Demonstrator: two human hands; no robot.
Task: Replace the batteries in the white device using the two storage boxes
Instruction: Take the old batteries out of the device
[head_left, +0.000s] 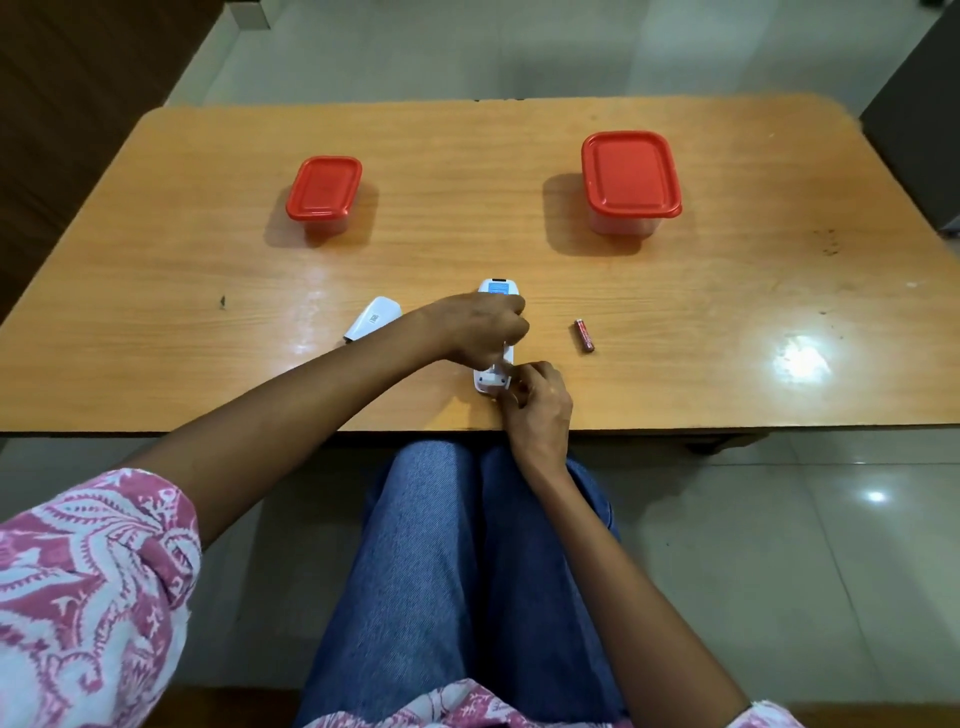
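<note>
Head view: the step in hand looks like pulling out the old batteries. The left hand (480, 327) grips the white device (497, 288) from above, pinning it to the bench (208, 291). The right hand (537, 402) curls its fingers at the device's near end; I cannot tell whether it pinches anything. 1 red battery (585, 336) lies just right of the hands and the battery cover (373, 318) lies to their left. The small box (323, 189) and large box (629, 174) stand lidded, well beyond. Next comes opening 1 box.

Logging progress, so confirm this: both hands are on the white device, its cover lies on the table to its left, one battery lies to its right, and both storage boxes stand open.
Wrong on the boxes: the head view shows the small box and the large box both closed, not open. The rest stands.
</note>
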